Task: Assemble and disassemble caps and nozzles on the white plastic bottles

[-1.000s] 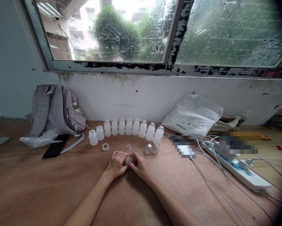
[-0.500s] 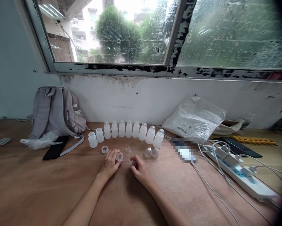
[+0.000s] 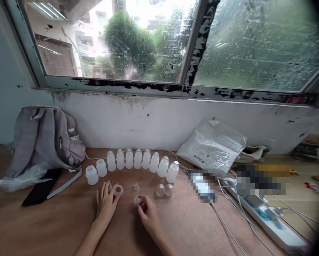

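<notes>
A curved row of several small translucent white bottles [image 3: 138, 159] stands on the wooden table [image 3: 55, 227] near the wall. My left hand [image 3: 105, 204] lies with its fingers stretched out, the tips touching a white ring cap [image 3: 118, 190] on the table; a second ring [image 3: 109, 186] lies beside it. My right hand [image 3: 148, 215] pinches a small clear teat piece [image 3: 137, 201] just above the table. Another small clear piece [image 3: 135, 187] and two clear domed caps [image 3: 164, 190] lie in front of the row.
A grey backpack [image 3: 42, 140] leans on the wall at the left, with a black phone [image 3: 40, 192] and a clear plastic bag [image 3: 17, 179] before it. At the right are a white plastic packet [image 3: 214, 145], a white power strip [image 3: 268, 218] and trailing cables [image 3: 228, 231].
My hands have parted: the left hand carried the ring cap leftward and set it on the table, and the right hand keeps the clear piece. The view has shifted right and up.
</notes>
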The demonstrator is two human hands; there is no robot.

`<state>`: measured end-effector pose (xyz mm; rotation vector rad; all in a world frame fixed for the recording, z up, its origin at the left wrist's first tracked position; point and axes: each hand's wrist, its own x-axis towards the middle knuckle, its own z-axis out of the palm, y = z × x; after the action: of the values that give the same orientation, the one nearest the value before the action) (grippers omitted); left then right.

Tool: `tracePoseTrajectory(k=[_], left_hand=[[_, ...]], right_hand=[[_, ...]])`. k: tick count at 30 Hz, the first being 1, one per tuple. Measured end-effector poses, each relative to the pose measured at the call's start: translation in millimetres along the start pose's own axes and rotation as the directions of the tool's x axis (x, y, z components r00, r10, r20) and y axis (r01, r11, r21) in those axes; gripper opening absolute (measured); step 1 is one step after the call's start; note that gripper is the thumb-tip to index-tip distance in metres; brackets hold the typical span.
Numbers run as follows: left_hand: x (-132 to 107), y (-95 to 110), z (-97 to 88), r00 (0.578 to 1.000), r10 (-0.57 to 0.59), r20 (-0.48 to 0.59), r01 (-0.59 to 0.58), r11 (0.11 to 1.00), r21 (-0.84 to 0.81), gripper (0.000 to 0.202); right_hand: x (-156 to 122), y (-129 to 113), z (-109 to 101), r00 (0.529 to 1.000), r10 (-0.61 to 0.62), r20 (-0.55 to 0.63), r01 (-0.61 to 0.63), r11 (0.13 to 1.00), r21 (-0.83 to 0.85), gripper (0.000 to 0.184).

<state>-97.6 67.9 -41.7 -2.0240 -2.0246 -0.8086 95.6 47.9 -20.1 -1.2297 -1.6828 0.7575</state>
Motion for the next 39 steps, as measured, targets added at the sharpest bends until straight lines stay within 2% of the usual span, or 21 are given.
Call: tracePoseTrajectory(k=[3,7,10,14,20,28,39], left_hand=[[1.5,0.4,-0.3,0.998,-0.035,-0.061,0.035,0.999,-0.001,0.039],[3.1,1.2,-2.5,0.994,0.018,-0.107,-0.024,0.998,-0.054,0.025],[3.8,0.4,-3.8,0.993,0.027,-0.118,-0.031,0.999,-0.034,0.021],[3.8,-2.4,-5.5,0.997,0.016,-0.08,-0.014,1.0,0.023,0.024],[1.8,-3.7,-2.0,1.0,-0.007,0.002,0.006,0.998,0.067,0.036],[-0.6,-0.9,-4.6,0.998,-0.043,0.041,0.041,0.998,0.046,0.039],[-0.5,2.3,-10.5,0.997,-0.035,0.075,0.035,0.999,0.002,0.029]], right_hand=[[-0.7,1.2,-1.5,0.999,0.033,-0.013,-0.033,0.999,0.013,0.018],[-3.6,3.3,-3.3,0.997,0.057,-0.046,-0.055,0.998,0.032,0.017],[-1.7,7.5,-3.2,0.994,0.066,-0.082,-0.063,0.997,0.032,0.019],[14.3,17.9,-2.5,0.981,0.043,-0.191,-0.048,0.998,-0.026,0.025],[44.9,35.5,0.4,0.955,-0.006,-0.296,-0.069,0.968,-0.24,0.028],[46.7,45.0,6.8,0.971,-0.041,-0.236,-0.04,0.945,-0.326,0.028],[44.0,36.4,4.8,0.989,-0.047,-0.137,-0.004,0.939,-0.344,0.027]])
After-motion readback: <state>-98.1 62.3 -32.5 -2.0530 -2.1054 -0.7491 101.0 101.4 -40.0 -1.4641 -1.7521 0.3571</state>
